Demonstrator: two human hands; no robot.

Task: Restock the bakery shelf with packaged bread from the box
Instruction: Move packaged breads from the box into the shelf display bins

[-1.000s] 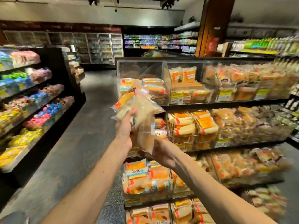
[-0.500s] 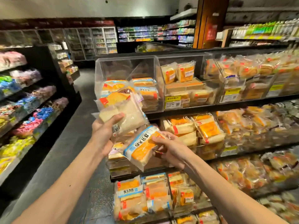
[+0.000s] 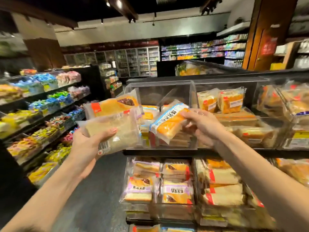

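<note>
My left hand (image 3: pixel 88 144) grips a small stack of packaged bread: a pale sandwich pack (image 3: pixel 117 131) in front and an orange-labelled pack (image 3: pixel 112 107) behind it. My right hand (image 3: pixel 202 126) pinches a single blue-and-orange bread packet (image 3: pixel 168 123) by its right end, tilted, in front of the top shelf's left clear bin (image 3: pixel 160 91). That bin holds several bread packs behind the packet. The bakery shelf (image 3: pixel 217 150) runs to the right with more filled bins. The box is not in view.
Lower shelf bins (image 3: pixel 160 181) below my hands are packed with bread. A candy shelf (image 3: pixel 41 114) lines the left side of the aisle. Grey floor (image 3: pixel 93 198) runs between them. Fridges and drink shelves stand at the back.
Both hands have risen toward the top shelf. My right hand carried the blue-and-orange packet up and right, away from the left-hand stack, to the front of the left clear bin.
</note>
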